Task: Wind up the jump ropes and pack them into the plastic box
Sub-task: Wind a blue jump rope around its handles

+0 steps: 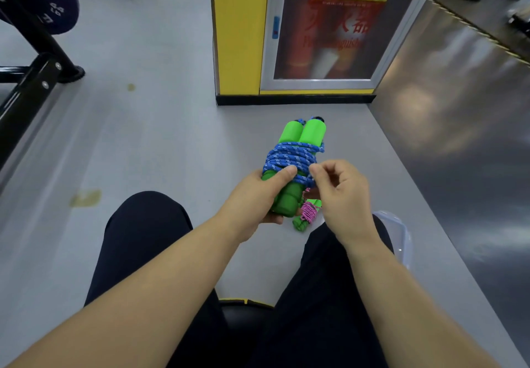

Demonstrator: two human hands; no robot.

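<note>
A grey floor point(149, 138) meets a yellow pillar point(238, 32) (beside a framed fire-extinguisher cabinet point(335, 29)) and a black rack point(31, 80).

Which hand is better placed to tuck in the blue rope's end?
Right. The right hand pinches at the blue rope coils, fingertips on the wrap, while the left hand grips the green handles and steadies the bundle.

Braided blue cord point(289, 158) over matt green foam-like handles point(301, 134); clear glossy plastic box point(401, 230); smooth grey floor point(160, 138)
</note>
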